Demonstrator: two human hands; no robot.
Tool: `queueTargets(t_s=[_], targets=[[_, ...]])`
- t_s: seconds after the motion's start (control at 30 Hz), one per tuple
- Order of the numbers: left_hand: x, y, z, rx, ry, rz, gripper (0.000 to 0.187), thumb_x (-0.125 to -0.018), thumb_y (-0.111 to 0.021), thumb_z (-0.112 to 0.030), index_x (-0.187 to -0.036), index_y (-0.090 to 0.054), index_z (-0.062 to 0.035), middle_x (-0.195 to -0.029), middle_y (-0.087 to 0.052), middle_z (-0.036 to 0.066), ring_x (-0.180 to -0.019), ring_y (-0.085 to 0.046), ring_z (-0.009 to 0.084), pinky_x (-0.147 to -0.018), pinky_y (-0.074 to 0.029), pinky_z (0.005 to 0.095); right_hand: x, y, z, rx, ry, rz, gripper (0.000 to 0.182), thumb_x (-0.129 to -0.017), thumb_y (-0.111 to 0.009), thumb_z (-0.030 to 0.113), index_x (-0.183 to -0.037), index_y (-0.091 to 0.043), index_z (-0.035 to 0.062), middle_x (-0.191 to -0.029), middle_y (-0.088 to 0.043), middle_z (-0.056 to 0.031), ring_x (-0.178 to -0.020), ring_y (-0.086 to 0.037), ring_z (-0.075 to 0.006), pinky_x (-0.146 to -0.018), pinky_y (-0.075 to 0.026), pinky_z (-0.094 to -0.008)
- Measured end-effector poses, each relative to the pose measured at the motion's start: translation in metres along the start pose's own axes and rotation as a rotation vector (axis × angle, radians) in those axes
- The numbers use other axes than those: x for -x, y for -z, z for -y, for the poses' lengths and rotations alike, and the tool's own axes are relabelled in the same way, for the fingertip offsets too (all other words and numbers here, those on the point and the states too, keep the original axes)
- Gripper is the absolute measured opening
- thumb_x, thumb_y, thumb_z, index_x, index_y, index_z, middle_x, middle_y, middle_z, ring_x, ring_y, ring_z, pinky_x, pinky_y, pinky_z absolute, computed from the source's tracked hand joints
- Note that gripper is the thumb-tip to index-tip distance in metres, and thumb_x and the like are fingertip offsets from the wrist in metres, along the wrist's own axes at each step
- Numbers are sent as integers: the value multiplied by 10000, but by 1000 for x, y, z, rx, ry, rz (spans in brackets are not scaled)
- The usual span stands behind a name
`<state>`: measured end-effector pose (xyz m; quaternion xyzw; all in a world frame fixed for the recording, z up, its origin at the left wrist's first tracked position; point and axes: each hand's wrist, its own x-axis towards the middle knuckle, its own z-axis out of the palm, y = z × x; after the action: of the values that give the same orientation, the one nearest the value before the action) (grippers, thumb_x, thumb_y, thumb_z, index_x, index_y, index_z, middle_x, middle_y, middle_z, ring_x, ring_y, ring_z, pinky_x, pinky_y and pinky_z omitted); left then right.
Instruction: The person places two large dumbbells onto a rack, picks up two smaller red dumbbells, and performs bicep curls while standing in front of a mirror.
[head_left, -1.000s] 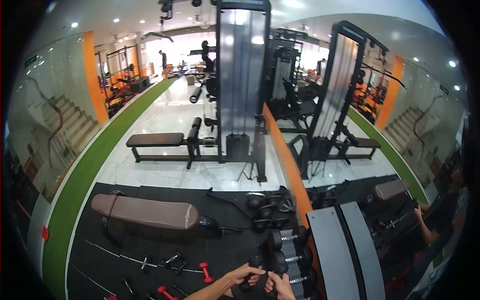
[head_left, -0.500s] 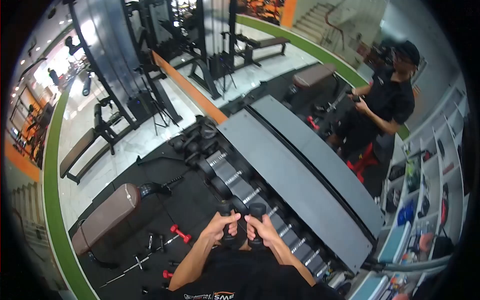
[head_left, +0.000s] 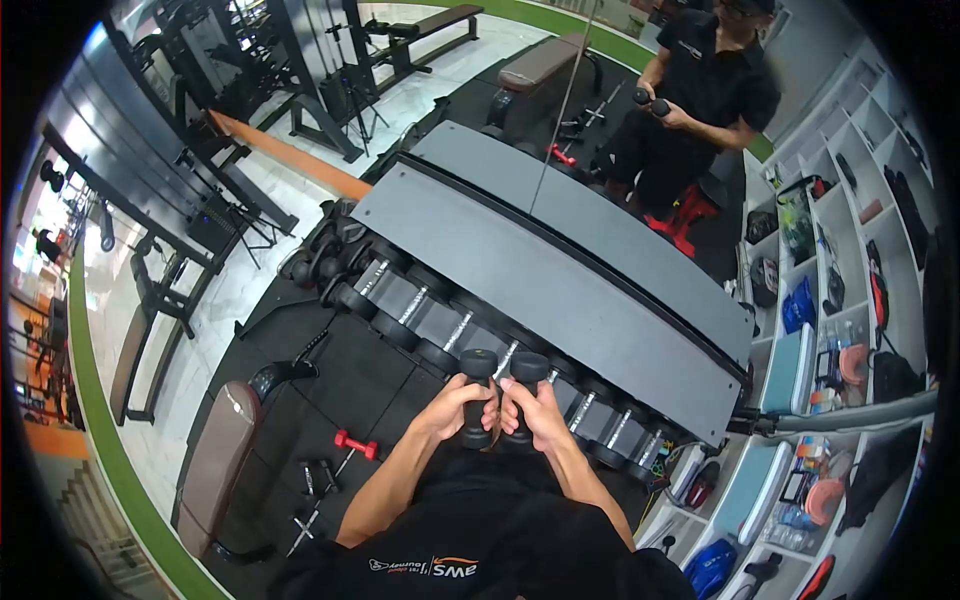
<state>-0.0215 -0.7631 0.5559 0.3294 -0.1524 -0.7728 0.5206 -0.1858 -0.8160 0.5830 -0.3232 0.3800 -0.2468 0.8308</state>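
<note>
**Head view: two dumbbells held upright before the rack**

Head view, sole camera. Left hand point(head_left: 462, 410) is clamped around the handle of the left dumbbell point(head_left: 477, 392); right hand point(head_left: 532, 415) is clamped likewise around the right dumbbell point(head_left: 526, 385). Both weights stand upright, top heads just beside each other, the fists near touching — held in front of the chest, above the black mat point(head_left: 345, 375).

Directly ahead lies the rack point(head_left: 520, 270), its grey top shelf bare, a row of racked dumbbells point(head_left: 415, 320) on the tier below. On the mat to the left: a padded bench point(head_left: 215, 455), a small red dumbbell point(head_left: 355, 446), loose bars. Shelving point(head_left: 850, 330) with bags and gear stands to the right.

A mirror behind the rack shows a reflected person point(head_left: 700, 95) in black holding a matching pair.

Judgement on handling: the grips look full, fingers wrapped round each handle. To do this well, wrists should stay straight and stacked under the weights, the two heads kept from knocking together, and elbows tucked — any tilt would shift load onto the fingers. Footing cannot be assessed; feet are out of view.
</note>
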Motion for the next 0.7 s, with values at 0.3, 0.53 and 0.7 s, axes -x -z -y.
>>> queueTargets(t_s=[0.3, 0.53, 0.7], targets=[[-28, -13, -16, -28, 183, 110, 116, -848, -551, -124, -881, -505, -23, -653, -521, 89, -523, -527, 188, -502, -469, 341, 17, -5, 8, -78, 107, -188, 281, -978, -562, 186, -760, -541, 11, -567, -500, -26, -445, -475, -105, -432, -411, -273], [-33, 3, -16, -2, 317, 220, 112, -790, -535, -98, -863, -494, -24, -612, -465, 100, -498, -485, 221, -491, -448, 377, 34, -4, -10, -231, 198, -339, 135, -964, -574, 150, -920, -495, 50, -579, -449, -13, -451, -441, -115, -427, -380, -290], [-35, 12, -4, -8, 366, 284, 105, -771, -523, -110, -821, -497, -21, -603, -464, 105, -483, -476, 224, -477, -431, 370, 57, -7, -29, -296, 219, -450, 170, -943, -614, 149, -892, -487, 47, -593, -454, -11, -452, -447, -111, -427, -381, -283]])
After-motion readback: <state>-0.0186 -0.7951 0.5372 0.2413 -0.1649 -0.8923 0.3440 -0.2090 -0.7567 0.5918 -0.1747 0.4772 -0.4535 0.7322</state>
